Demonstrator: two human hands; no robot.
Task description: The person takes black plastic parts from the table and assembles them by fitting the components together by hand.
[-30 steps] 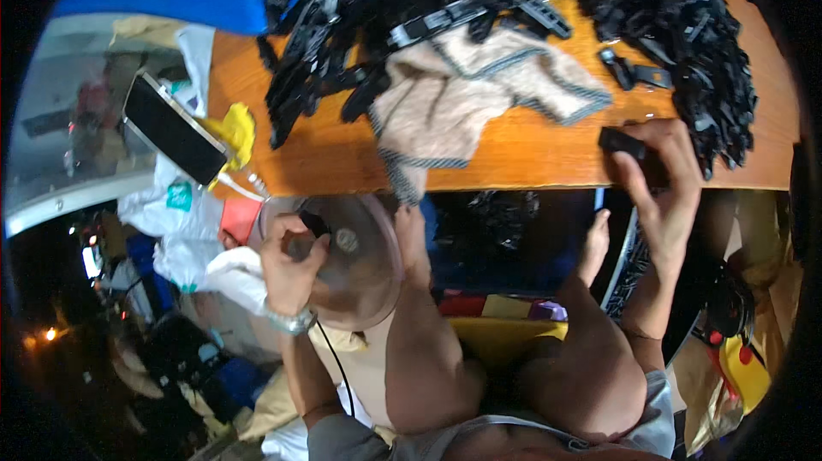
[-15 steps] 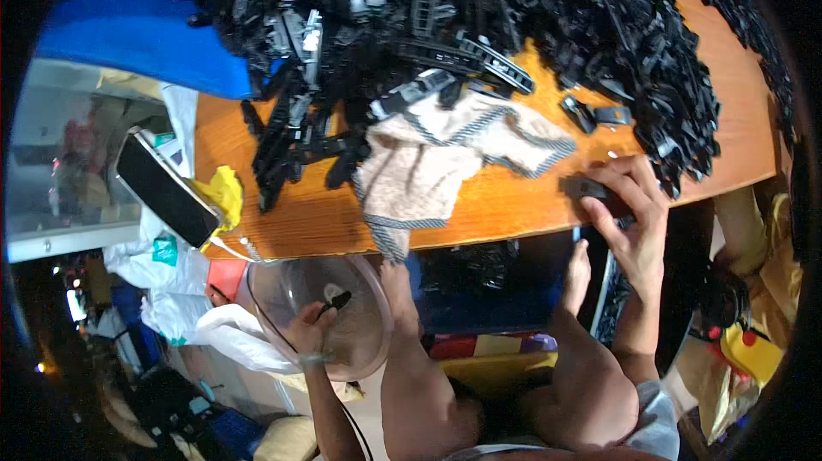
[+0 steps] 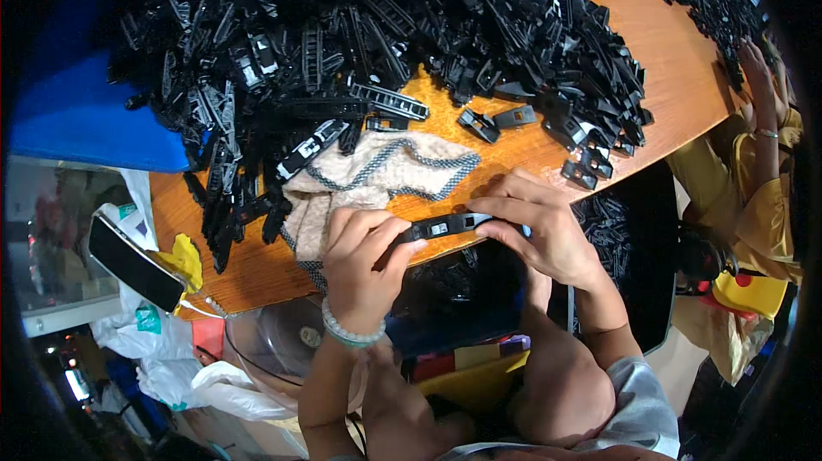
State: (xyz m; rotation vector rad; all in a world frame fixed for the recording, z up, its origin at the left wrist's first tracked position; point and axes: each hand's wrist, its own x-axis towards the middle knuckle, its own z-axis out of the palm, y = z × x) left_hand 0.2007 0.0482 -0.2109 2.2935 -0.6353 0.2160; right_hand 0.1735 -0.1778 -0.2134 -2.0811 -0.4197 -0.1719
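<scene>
Just over the front edge of the wooden table, a small black plastic part (image 3: pixel 439 227) spans the gap between my two hands. The fingers of my left hand (image 3: pixel 364 251), with a beaded bracelet at the wrist, pinch its left end. On the other end, my right hand (image 3: pixel 544 226) closes with thumb and fingers. Whether it is one part or two joined is partly hidden by my fingertips. A beige cloth with a checked border (image 3: pixel 428 166) lies crumpled just behind my hands. Two loose black pieces (image 3: pixel 497 123) rest beyond it.
A large heap of black plastic parts (image 3: pixel 360 24) covers the table's back. A phone (image 3: pixel 133 260) leans at the left by a yellow wrapper (image 3: pixel 184 264). Below are a clear tub (image 3: pixel 265 333) and a dark bin of parts (image 3: pixel 608 234). A co-worker's arm (image 3: pixel 762 93) shows at far right.
My left hand has risen from the clear tub to the table edge and meets my right hand at the black part. The view has shifted right, bringing a co-worker into sight.
</scene>
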